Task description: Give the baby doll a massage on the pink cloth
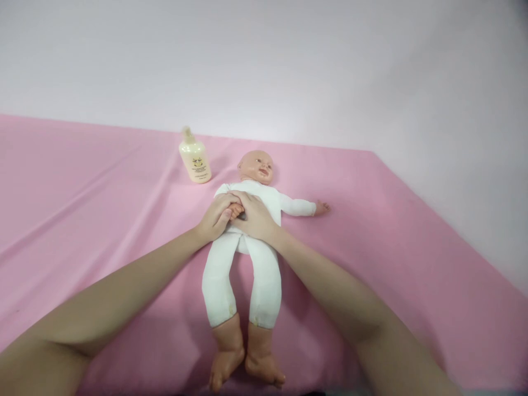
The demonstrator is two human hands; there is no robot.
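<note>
A baby doll (268, 206) lies on its back with its head away from me. Its body, arms and legs are white cloth, while the head, hands and feet are skin-toned. My left hand (215, 216) is closed round the doll's arm on the left, which is bent over its belly. The doll's small hand (236, 210) shows between my two hands. From the other side, my right hand (256, 216) curls against the same arm, its fingertips meeting my left fingers. Most of that arm is hidden under my hands.
A pale yellow pump bottle (196, 164) stands upright, left of the doll's head. Pink cloth (103, 192) with soft creases covers the table under everything. The doll's other arm (299, 207) stretches out to the right. Behind the table's far edge is a whitish surface (264, 66).
</note>
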